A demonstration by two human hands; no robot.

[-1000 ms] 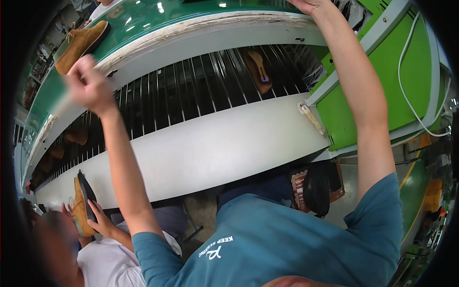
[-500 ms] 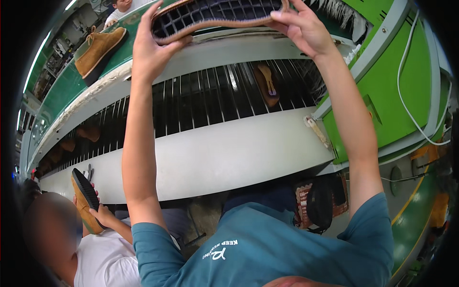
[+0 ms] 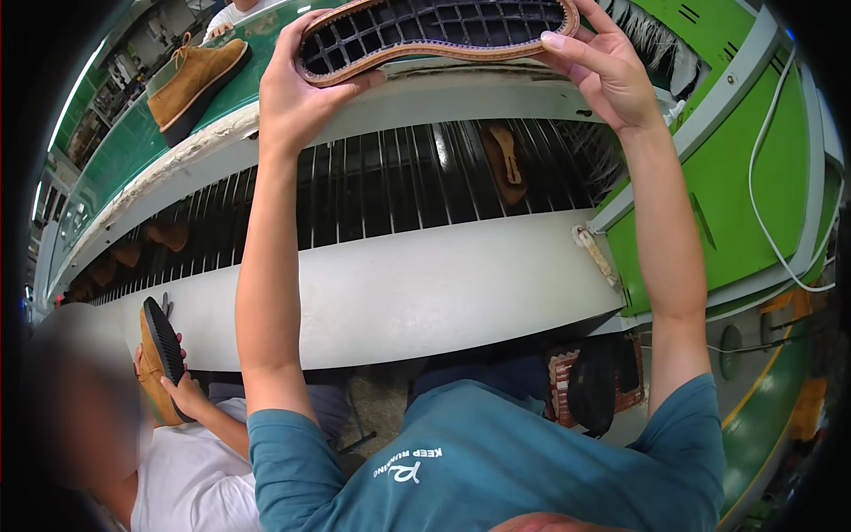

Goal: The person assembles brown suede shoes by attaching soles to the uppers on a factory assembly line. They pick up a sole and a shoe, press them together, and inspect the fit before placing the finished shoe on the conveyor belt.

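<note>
Both hands hold up a shoe sole by its two ends, above the far side of the conveyor. Its inside faces me: a dark cavity crossed by a grid of ribs, edged by a brown stitched rim. My left hand grips the left end, thumb along the lower rim. At the right end, my right hand pinches the rim between thumb and fingers. Below, on the dark conveyor rollers, lies a brown shoe-shaped piece with a lighter middle.
A tan suede shoe stands on a green tabletop at far left. A white ledge runs along the conveyor's near side. To the right is a green machine housing. At left, a co-worker's hand holds another tan shoe.
The sole and both my hands have come slightly lower and to the right, so more of the sole shows. Both grips stay on it. The view has shifted a little.
</note>
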